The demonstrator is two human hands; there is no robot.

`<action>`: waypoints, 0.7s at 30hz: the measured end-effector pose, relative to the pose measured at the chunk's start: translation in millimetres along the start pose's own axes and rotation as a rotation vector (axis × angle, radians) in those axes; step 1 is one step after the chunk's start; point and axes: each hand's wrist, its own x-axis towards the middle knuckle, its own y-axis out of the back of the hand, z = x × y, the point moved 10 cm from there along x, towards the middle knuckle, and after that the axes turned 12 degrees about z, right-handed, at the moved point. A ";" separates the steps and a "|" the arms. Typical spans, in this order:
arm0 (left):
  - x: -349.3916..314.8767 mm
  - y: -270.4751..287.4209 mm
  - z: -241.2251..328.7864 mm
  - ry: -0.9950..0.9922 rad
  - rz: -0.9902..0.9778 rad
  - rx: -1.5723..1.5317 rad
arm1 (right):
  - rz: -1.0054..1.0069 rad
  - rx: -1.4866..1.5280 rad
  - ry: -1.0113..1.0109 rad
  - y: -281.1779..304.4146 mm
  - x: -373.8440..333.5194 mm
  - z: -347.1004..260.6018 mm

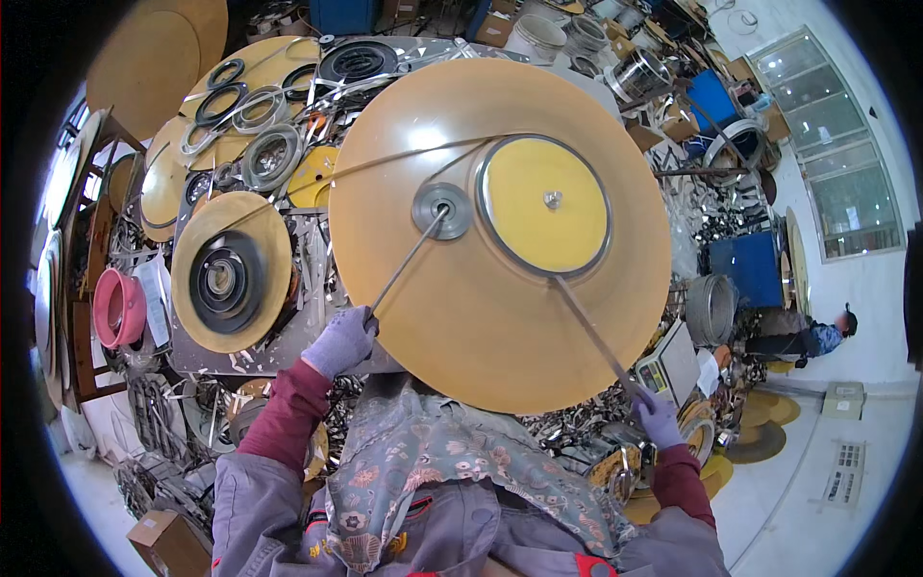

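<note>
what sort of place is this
Probably a workshop handling metal strip: a large tan disc bearing a round yellow plate, grey coils to its left, and shiny scraps heaped at its right.

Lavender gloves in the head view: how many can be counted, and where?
2. One is on the left hand, closed around a thin metal rod; the other is on the right hand, holding a dark strip. Others could be hidden.
</note>
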 end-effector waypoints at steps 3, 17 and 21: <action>-9.9 -3.6 7.0 -0.021 0.035 -0.015 | 0.073 -0.101 0.303 -10.6 7.9 -42.2; -16.0 -8.4 16.5 -0.021 0.082 -0.013 | 0.219 0.081 0.488 -75.9 143.4 -278.6; -20.1 -13.3 29.9 -0.073 0.059 -0.025 | 0.451 -0.018 0.443 -90.6 214.2 -254.7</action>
